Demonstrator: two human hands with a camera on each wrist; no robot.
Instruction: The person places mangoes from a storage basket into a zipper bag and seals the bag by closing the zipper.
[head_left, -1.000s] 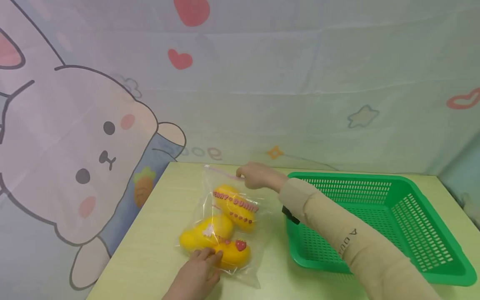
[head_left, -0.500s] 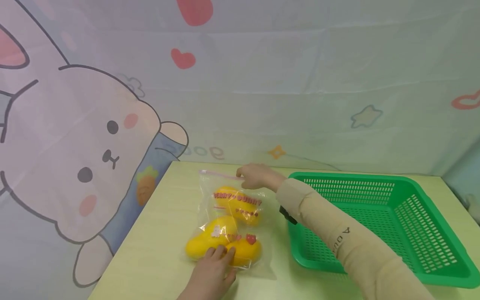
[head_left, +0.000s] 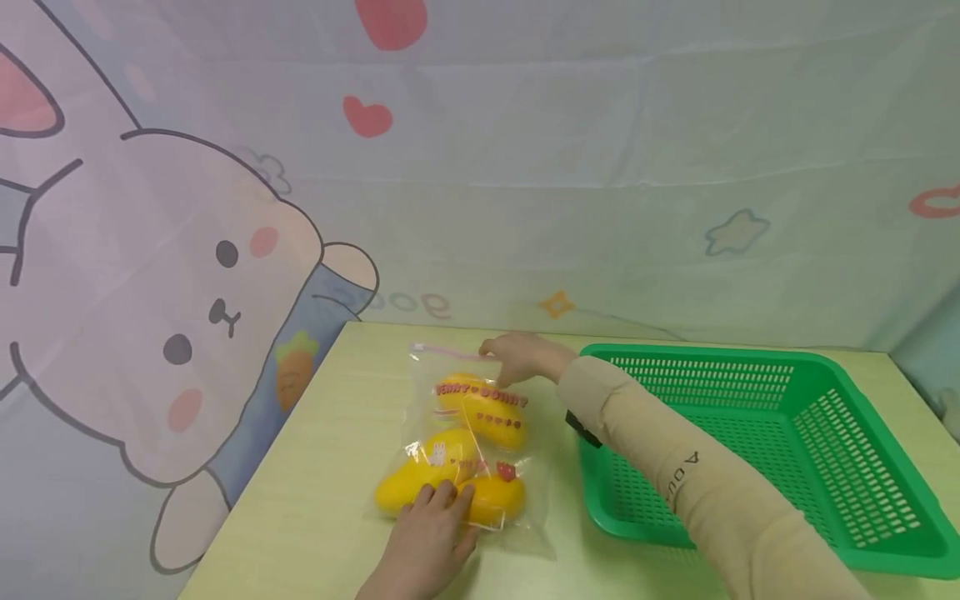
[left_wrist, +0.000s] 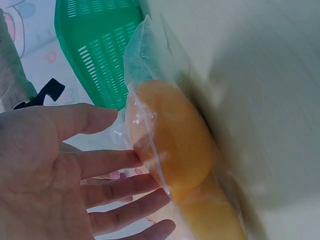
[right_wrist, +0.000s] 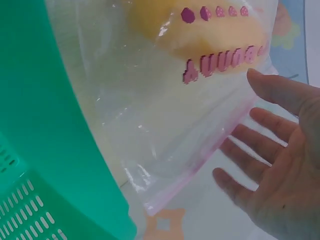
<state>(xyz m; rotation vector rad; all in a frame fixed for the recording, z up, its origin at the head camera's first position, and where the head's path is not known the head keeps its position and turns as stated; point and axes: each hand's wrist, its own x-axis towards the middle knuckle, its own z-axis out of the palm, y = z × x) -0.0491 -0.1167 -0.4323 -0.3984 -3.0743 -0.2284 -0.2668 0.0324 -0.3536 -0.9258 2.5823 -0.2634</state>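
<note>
A clear zip-lock bag [head_left: 540, 500] with pink print lies flat on the table, holding three yellow mango-like fruits [head_left: 491, 417]. Its pink zip edge [right_wrist: 200, 162] faces the back wall. My left hand [head_left: 427, 537] is at the bag's near end, its fingers touching the plastic over the nearest fruits; in the left wrist view those fingers [left_wrist: 120, 187] are spread and nearly straight. Over the zip edge reaches my right hand [head_left: 525, 357], its fingers loosely bent and thumb apart in the right wrist view, with nothing pinched between them.
A green plastic basket [head_left: 847, 533] with slotted walls stands on the table to the right of the bag, under my right forearm [head_left: 697, 467]. Behind the pale table [head_left: 322, 467] hangs a cloth [head_left: 570, 158] printed with a rabbit.
The bag has shifted right and straightened, its near end now lying flatter. My left hand has moved right along with it. The right hand has stayed near the zip edge.
</note>
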